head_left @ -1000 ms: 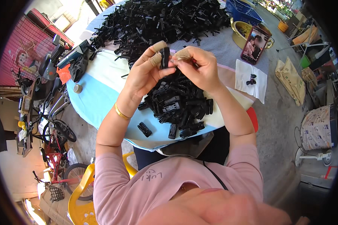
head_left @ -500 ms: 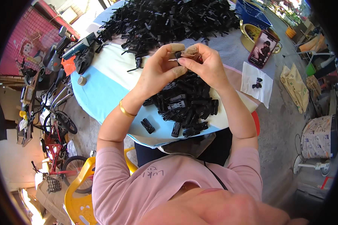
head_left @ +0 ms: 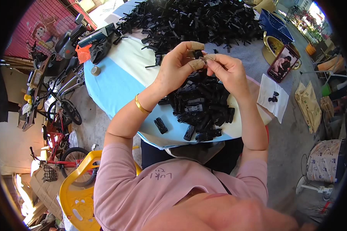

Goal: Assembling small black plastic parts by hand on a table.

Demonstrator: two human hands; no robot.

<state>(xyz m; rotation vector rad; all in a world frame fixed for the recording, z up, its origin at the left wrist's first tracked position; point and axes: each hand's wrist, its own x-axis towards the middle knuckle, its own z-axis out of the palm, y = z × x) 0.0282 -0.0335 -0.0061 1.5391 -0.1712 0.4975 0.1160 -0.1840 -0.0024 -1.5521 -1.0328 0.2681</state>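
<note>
A small black plastic part [head_left: 197,54] sits between the taped thumb and forefinger of my left hand [head_left: 173,68], which is closed on it. My right hand [head_left: 232,74] is pinched just beside it, forefinger and thumb together at the part's right side; what those fingertips grip is too small to make out. Tan tape wraps several fingertips. Below both hands lies a pile of black clip-like plastic pieces [head_left: 194,106], and one such piece [head_left: 160,125] rests apart to its left. Beyond the hands spreads a larger heap of thin black parts [head_left: 192,23].
The table has a blue and white cloth [head_left: 115,84]. To the right are a phone [head_left: 283,64] leaning on a brass-coloured pot [head_left: 272,46], a white tissue [head_left: 272,106] with small dark bits, and a blue crate [head_left: 277,26]. A tape roll [head_left: 95,71] and yellow chair [head_left: 79,181] are left.
The black part now shows more plainly between my left fingers. My right fingers have shifted to its lower right side. The whole view has moved slightly.
</note>
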